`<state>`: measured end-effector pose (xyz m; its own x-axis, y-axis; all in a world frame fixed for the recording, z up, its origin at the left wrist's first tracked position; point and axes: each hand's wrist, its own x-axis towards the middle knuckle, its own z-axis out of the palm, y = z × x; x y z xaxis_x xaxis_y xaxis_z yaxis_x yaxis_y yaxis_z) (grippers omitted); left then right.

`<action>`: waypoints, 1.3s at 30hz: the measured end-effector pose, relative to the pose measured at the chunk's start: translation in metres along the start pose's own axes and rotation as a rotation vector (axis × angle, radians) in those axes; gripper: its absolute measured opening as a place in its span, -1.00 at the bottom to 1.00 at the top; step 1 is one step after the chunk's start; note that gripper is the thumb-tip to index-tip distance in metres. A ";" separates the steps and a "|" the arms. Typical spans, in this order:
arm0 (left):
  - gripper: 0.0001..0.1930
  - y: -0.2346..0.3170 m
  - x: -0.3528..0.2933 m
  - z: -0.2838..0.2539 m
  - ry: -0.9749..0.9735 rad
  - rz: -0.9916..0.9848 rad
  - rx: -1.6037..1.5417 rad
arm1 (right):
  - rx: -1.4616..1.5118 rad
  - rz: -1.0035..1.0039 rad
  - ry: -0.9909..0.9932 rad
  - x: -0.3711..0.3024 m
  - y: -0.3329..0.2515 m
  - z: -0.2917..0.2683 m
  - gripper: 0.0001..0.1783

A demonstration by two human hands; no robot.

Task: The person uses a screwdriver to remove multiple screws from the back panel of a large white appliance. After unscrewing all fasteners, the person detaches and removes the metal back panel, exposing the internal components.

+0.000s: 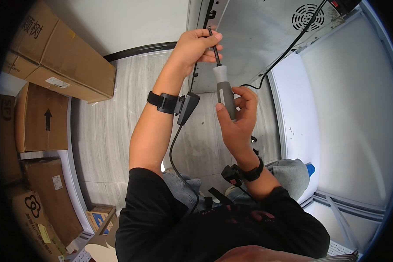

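Note:
A screwdriver with a grey handle, a pale collar and a dark shaft is held between my two hands, tilted, its shaft toward the far side. My left hand pinches the far end of the shaft between thumb and index finger, with the other fingers loosely curled. Around the handle are the thumb and fingers of my right hand. Just beyond my left hand stands the edge of a grey metal panel, with a fastener on its rim. The shaft's tip is near my fingertips, apart from that fastener.
A black cable runs past the panel's round vent. Cardboard boxes are stacked at left. A pale panel stands at right. Black strapped devices sit on both wrists, with a wire trailing from the left one over the wood-look floor.

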<state>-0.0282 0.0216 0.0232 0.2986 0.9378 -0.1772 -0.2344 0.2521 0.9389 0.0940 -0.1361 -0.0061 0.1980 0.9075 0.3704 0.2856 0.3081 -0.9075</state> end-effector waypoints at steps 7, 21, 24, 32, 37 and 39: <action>-0.68 -0.008 0.004 0.001 0.017 0.069 0.023 | -0.160 -0.053 0.034 -0.001 0.000 -0.005 -0.43; -0.62 -0.005 0.002 -0.001 -0.082 0.079 0.052 | -0.093 -0.017 0.069 -0.004 0.006 -0.019 -0.49; -0.64 -0.002 -0.002 -0.001 -0.149 0.109 0.000 | -0.027 0.047 0.101 -0.004 0.008 -0.029 -0.51; -0.70 -0.001 -0.002 0.034 -0.225 0.151 -0.251 | -0.018 0.113 0.074 0.040 -0.027 -0.110 -0.59; -0.72 -0.007 0.020 0.082 -0.400 0.155 -0.607 | 0.030 0.108 -0.133 0.110 -0.056 -0.205 -0.65; -0.80 -0.016 0.029 0.117 -0.403 0.128 -0.645 | 0.031 0.139 -0.212 0.132 -0.059 -0.249 -0.67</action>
<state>0.0921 0.0167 0.0374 0.5177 0.8407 0.1588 -0.7458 0.3524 0.5654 0.3372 -0.1054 0.1458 0.0309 0.9803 0.1949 0.2398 0.1820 -0.9536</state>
